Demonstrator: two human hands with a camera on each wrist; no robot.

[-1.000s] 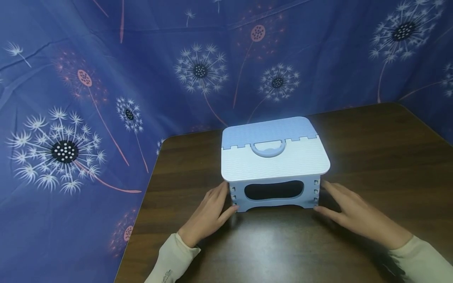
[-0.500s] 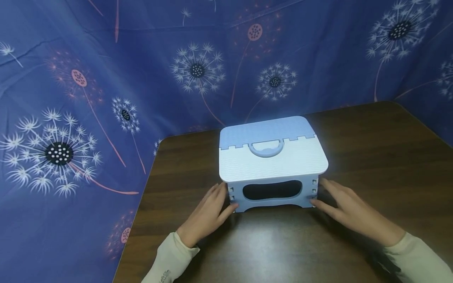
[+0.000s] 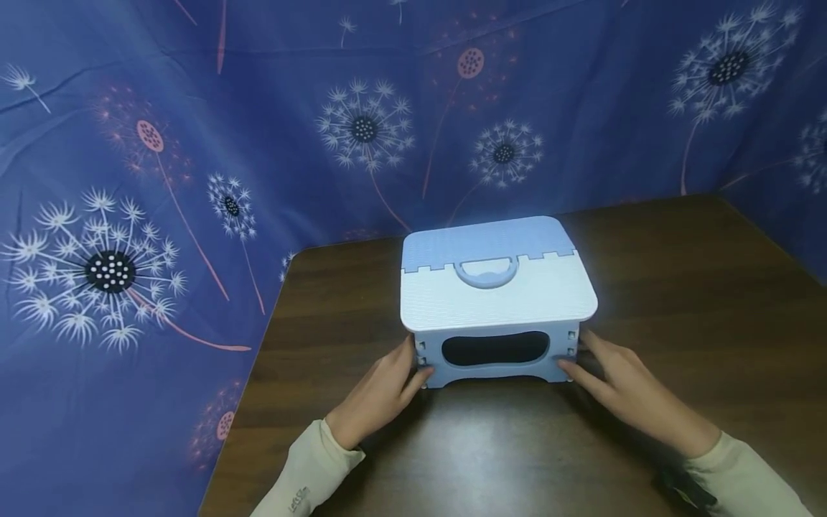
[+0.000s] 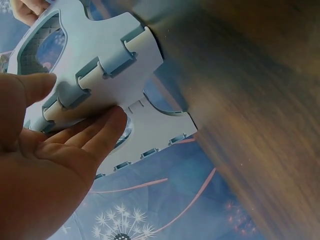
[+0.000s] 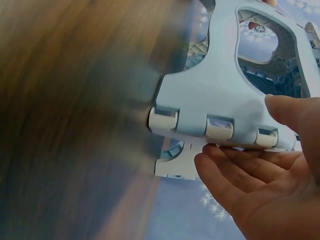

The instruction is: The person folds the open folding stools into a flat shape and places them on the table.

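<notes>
A blue-and-white plastic folding stool (image 3: pixel 497 309) stands unfolded and upright on the table, with its curved carry handle (image 3: pixel 487 283) lying flat in the top. My left hand (image 3: pixel 371 402) grips the near left corner of its legs: the thumb is at the front panel, the fingers along the side. At the near right corner, my right hand (image 3: pixel 639 402) holds the stool the same way, thumb on the front panel. Both wrist views show the hinged leg panels, the left one at the corner hinges (image 4: pixel 95 75) and the right one at the front panel (image 5: pixel 215 95). The stool's far legs are mostly hidden.
Dark wood-patterned table (image 3: pixel 678 287) surrounds the stool, its left edge near my left forearm. Behind and to the left hangs a blue cloth (image 3: pixel 291 108) printed with dandelions. A dark object (image 3: pixel 685 492) lies by my right sleeve, too unclear to name.
My right hand has moved left, its thumb passing from the corner's edge onto the front panel. The left hand stays at its corner. The stool stays standing in about the same place.
</notes>
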